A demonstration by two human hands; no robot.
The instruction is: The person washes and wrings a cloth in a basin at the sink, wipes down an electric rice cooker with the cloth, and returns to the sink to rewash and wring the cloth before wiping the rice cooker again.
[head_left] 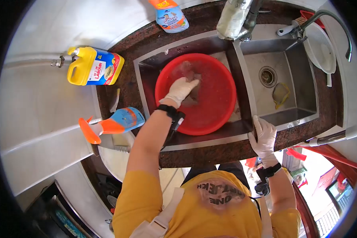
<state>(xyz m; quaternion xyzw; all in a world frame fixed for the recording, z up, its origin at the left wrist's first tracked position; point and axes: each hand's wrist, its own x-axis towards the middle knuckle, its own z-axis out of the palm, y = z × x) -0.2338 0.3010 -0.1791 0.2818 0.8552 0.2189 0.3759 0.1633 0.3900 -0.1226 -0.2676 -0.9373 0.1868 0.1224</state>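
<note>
A round red basin [214, 115] with cloudy liquid in it sits in the larger, left sink bowl. My left hand [181, 89], in a white glove, reaches into the basin with its fingers closed round part of a greyish-brown, wet-looking item [194, 95]. What that item is I cannot make out. My right hand [264, 139], also gloved in white, rests on the front rim of the sink [248, 137] below the smaller bowl. Its fingers are apart and nothing is in them.
Left of the sink stand a yellow jug [81, 67] and an orange-and-blue spray bottle [125, 119]. Another blue bottle [172, 20] is behind. The right bowl holds a yellowish item [281, 95] near the drain [267, 77]. White strainer [319, 47], faucet [343, 23] at right.
</note>
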